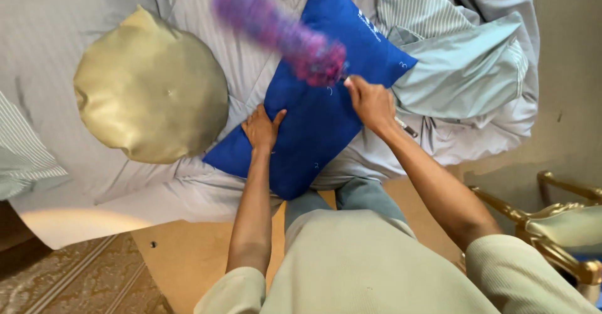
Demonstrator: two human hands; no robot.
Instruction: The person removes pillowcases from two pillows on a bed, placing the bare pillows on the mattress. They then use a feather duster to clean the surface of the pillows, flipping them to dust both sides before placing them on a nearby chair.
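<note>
A blue rectangular pillow (326,110) lies tilted on a bed with grey striped sheets (207,31). My left hand (263,127) presses flat on the pillow's lower left part, fingers spread. My right hand (371,102) is closed around the handle of a fluffy purple and pink duster (279,31), whose head is blurred with motion above the pillow's upper half.
A round gold cushion (150,88) rests on the bed to the left. A crumpled pale green striped duvet (464,63) is bunched at the right. A gold-framed chair (558,226) stands at the lower right. The wooden bed base (188,251) and patterned carpet (69,276) show below.
</note>
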